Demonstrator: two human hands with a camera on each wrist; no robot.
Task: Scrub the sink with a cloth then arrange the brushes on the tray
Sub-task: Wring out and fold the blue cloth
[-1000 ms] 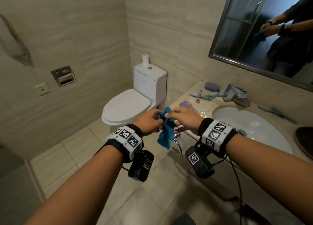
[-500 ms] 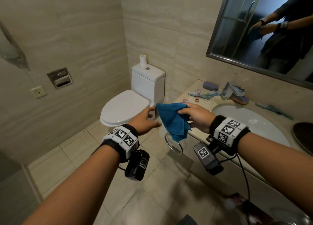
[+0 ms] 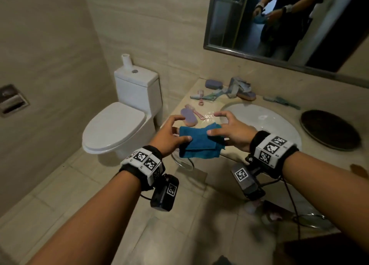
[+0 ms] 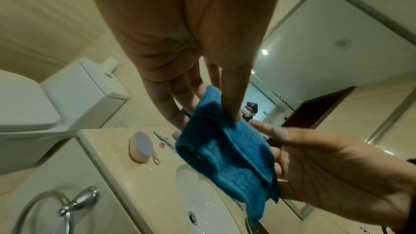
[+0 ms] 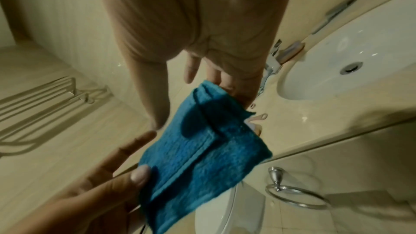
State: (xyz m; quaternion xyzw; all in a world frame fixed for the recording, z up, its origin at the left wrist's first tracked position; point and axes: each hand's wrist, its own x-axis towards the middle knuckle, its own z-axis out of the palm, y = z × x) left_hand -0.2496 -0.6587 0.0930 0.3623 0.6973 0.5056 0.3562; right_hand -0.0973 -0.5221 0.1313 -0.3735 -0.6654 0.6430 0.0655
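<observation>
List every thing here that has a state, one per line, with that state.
Cloth: folded, held flat between both hands.
Left hand: thumb pinches the cloth's left edge.
Right hand: thumb pinches the cloth's right edge.
Sink: no water pooled in it.
Toilet: lid down.
Brushes: scattered on the counter.
Tray: bare.

blue cloth (image 3: 197, 142), white sink (image 3: 259, 117), dark tray (image 3: 329, 129)
</observation>
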